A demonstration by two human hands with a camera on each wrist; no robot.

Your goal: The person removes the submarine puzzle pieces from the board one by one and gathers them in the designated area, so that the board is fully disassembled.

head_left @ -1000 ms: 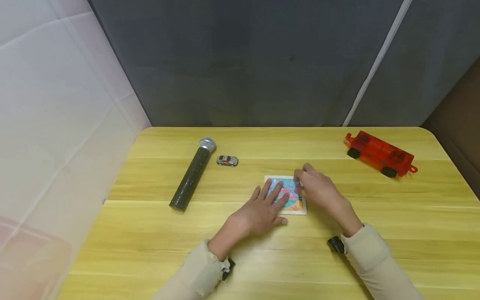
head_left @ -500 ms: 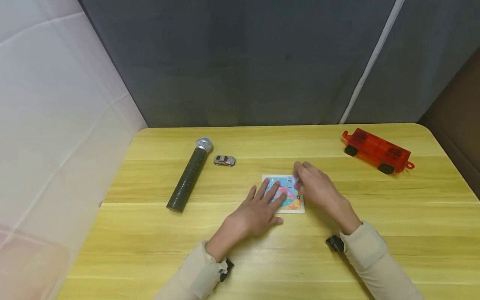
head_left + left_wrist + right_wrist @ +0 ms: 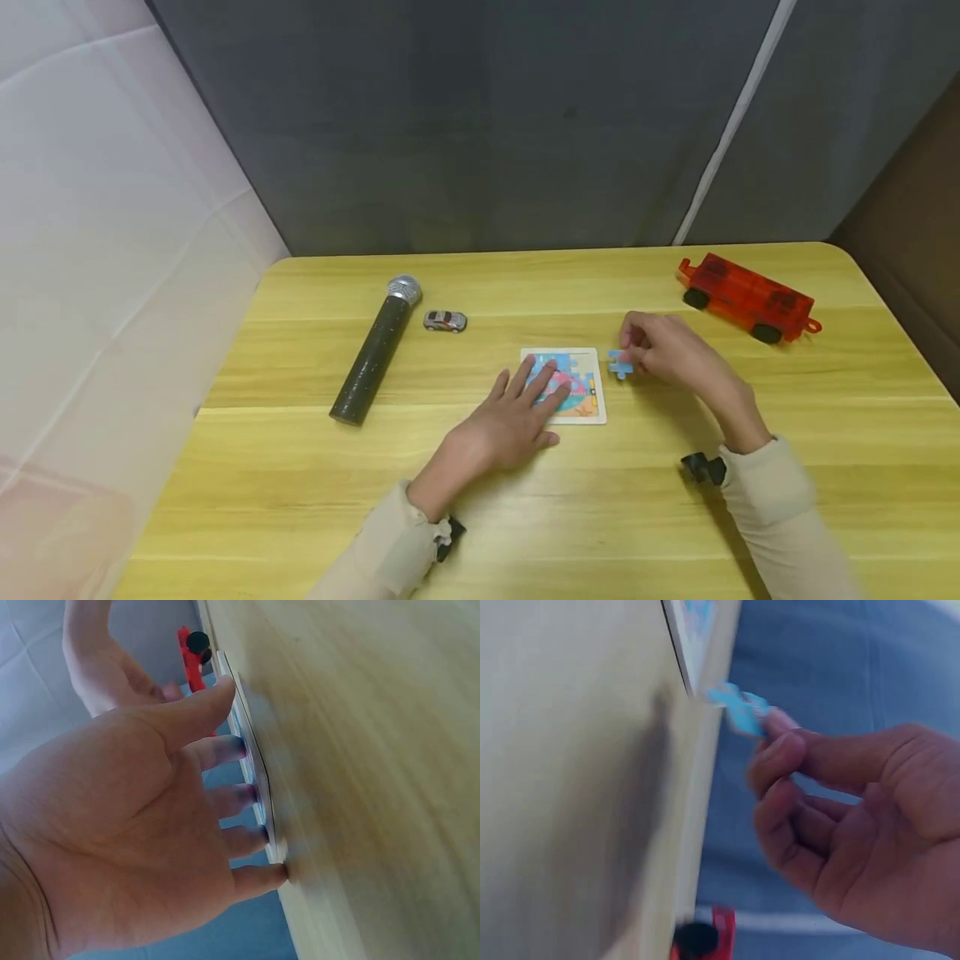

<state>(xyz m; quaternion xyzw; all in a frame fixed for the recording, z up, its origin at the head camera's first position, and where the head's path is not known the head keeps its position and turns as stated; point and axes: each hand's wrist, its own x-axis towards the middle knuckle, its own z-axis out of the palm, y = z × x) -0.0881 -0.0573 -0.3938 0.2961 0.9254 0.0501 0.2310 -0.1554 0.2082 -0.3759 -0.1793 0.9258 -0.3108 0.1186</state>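
A small square jigsaw puzzle (image 3: 583,402) in a white frame lies on the table, with a blue, pink and sandy picture. Spread across its left part, my left hand (image 3: 512,421) presses with straight fingers; the left wrist view has the fingertips on the board (image 3: 259,776). Just right of the frame, my right hand (image 3: 667,350) pinches a light blue puzzle piece (image 3: 620,365) between thumb and fingertips. In the right wrist view the blue piece (image 3: 741,711) is held above the table. A gap shows in the puzzle's upper right corner.
Left of the puzzle lie a black toy microphone (image 3: 372,358) with a silver head and a small silver toy car (image 3: 445,322). A red translucent toy wagon (image 3: 748,297) with black wheels stands at the back right. A dark grey partition (image 3: 480,133) rises behind the table (image 3: 525,533).
My right hand has lifted a blue piece out of the puzzle's upper right corner and moved right with it. My left hand stays on the puzzle.
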